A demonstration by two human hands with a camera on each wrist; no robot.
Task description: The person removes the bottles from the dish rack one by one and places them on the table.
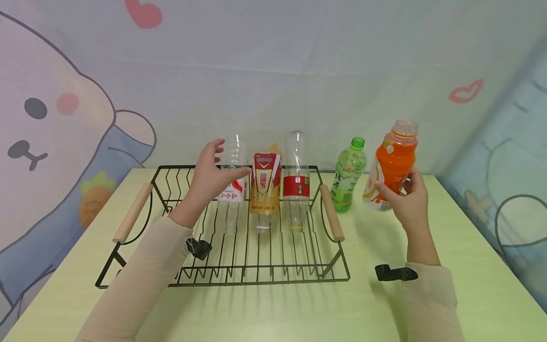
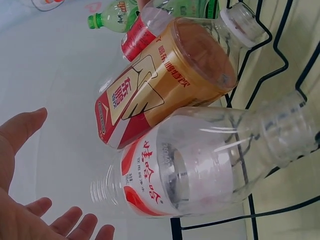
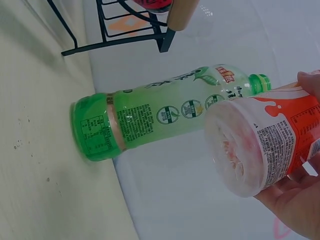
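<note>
My right hand [image 1: 412, 202] grips an orange-labelled plastic bottle [image 1: 395, 159], uncapped and tilted, its base raised off the table in the right wrist view. Beside it a green drink bottle [image 1: 348, 175] stands upright on the table. My left hand [image 1: 209, 178], fingers spread, is at the upper end of a clear water bottle [image 2: 150, 175] with a red and white label. That bottle is neck-down in a black wire rack [image 1: 256, 284]. Next to it, also neck-down, are a red and gold bottle [image 1: 265, 183] and a clear bottle with a red label [image 1: 296, 185].
Wooden handles [image 1: 133, 213] flank the rack on both sides. Behind the pale green table [image 1: 273, 313] hangs a printed cloth [image 1: 273, 61] with a cartoon bear and hearts. Black wrist straps with camera mounts [image 1: 198, 248] sit on both sleeves.
</note>
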